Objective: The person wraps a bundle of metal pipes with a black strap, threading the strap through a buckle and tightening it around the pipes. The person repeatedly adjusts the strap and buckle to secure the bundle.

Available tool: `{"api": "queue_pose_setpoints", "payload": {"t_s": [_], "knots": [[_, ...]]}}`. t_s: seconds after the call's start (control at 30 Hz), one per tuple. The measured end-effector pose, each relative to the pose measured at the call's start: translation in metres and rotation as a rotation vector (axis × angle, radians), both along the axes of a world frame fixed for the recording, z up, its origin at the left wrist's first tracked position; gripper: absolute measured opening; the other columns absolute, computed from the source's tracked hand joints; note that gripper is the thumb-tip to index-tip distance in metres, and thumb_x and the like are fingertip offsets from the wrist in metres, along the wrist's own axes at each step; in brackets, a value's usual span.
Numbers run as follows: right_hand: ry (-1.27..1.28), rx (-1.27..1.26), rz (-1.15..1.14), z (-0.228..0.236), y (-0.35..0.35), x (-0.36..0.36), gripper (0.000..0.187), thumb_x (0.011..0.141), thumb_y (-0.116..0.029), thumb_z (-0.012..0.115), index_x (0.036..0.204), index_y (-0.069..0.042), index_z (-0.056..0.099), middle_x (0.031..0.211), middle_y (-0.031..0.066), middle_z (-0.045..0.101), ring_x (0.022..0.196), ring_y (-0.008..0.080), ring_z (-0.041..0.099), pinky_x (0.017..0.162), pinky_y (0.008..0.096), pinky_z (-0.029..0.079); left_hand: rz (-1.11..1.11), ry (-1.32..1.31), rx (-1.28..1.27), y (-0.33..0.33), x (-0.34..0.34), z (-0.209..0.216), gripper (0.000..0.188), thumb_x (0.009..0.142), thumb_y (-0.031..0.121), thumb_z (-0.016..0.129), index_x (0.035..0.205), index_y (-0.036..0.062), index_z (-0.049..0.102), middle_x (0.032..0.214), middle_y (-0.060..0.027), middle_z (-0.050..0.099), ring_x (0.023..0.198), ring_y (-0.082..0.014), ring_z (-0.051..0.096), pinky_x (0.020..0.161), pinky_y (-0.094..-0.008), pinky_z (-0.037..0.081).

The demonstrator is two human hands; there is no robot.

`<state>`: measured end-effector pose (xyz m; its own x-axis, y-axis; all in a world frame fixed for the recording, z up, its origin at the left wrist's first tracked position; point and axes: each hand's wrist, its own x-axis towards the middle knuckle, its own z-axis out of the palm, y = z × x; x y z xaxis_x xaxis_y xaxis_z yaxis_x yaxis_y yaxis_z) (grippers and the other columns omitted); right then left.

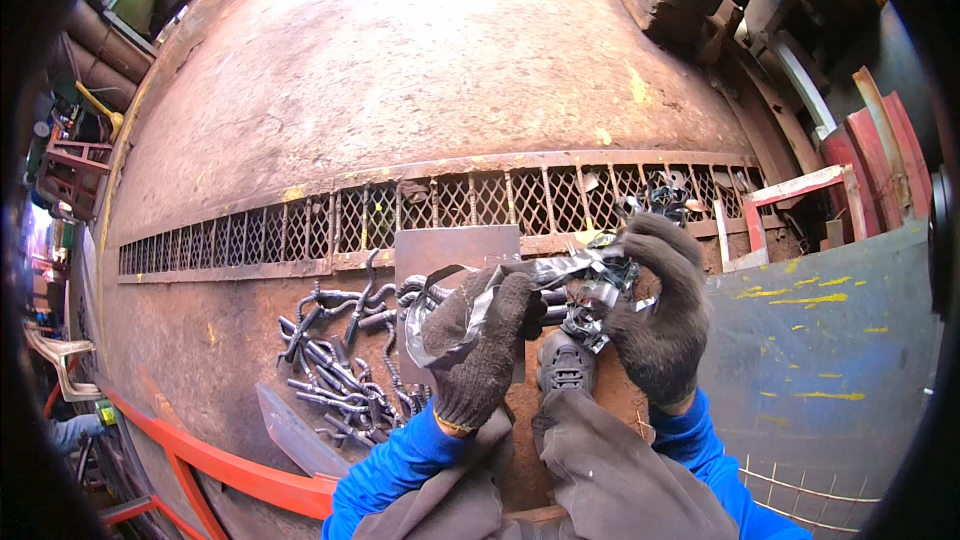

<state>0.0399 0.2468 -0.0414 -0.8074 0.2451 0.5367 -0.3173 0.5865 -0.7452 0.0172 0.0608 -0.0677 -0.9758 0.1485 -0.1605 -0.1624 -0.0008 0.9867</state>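
My left hand (pixel 478 345), in a dark knit glove, is closed round a black-and-silver strip (pixel 432 325) that loops out past the glove. My right hand (pixel 662 305), gloved alike, grips a crumpled bunch of shiny black and silver strips (pixel 603 280). Between both hands stretches a twisted length of the same material. Behind and below my left hand lies a flat square metal plate (pixel 460 243) with some dark rods on it. Left of the plate, bent dark metal rods (pixel 335 375) are heaped on the floor. Whether a rod is inside the strips is hidden.
A mesh-filled floor grate (pixel 390 215) crosses ahead, with shiny scraps (pixel 668 198) at its right. A red rail (pixel 235 460) runs at lower left, a metal sheet (pixel 820 360) lies right, beside a red-and-white frame (pixel 800 185). My shoe (pixel 566 365) is below the strips.
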Motion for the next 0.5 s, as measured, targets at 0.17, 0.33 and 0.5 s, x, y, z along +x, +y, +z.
{"api": "queue_pose_setpoints", "payload": {"t_s": [0.17, 0.33, 0.5], "knots": [[-0.132, -0.254, 0.015, -0.031, -0.017, 0.041, 0.035, 0.085, -0.012, 0.078, 0.114, 0.001, 0.062, 0.104, 0.0119, 0.065, 0.095, 0.0163, 0.063, 0.086, 0.0324, 0.053, 0.011, -0.137, 0.056, -0.009, 0.005, -0.024, 0.024, 0.103, 0.008, 0.055, 0.123, 0.0003, 0.065, 0.116, -0.0090, 0.068, 0.099, -0.0154, 0.066, 0.084, -0.0307, 0.056], [-0.601, -0.941, 0.228, -0.028, -0.040, 0.025, 0.029, 0.090, -0.020, 0.077, 0.108, 0.001, 0.068, 0.098, 0.0071, 0.070, 0.086, 0.0137, 0.066, 0.078, 0.0276, 0.053, 0.087, -0.004, 0.101, 0.005, 0.006, -0.001, 0.021, 0.093, 0.009, 0.072, 0.112, 0.0003, 0.072, 0.100, -0.0061, 0.074, 0.091, -0.0132, 0.067, 0.082, -0.0286, 0.054], [-0.419, -1.424, 0.259, -0.061, -0.037, 0.026, 0.022, 0.098, -0.019, 0.067, 0.105, 0.001, 0.069, 0.092, 0.0082, 0.071, 0.087, 0.0176, 0.068, 0.075, 0.0315, 0.056, 0.057, 0.167, -0.052, 0.009, 0.005, -0.002, 0.020, 0.094, 0.011, 0.071, 0.110, 0.0000, 0.072, 0.096, -0.0052, 0.073, 0.082, -0.0114, 0.067, 0.071, -0.0255, 0.053]]}}
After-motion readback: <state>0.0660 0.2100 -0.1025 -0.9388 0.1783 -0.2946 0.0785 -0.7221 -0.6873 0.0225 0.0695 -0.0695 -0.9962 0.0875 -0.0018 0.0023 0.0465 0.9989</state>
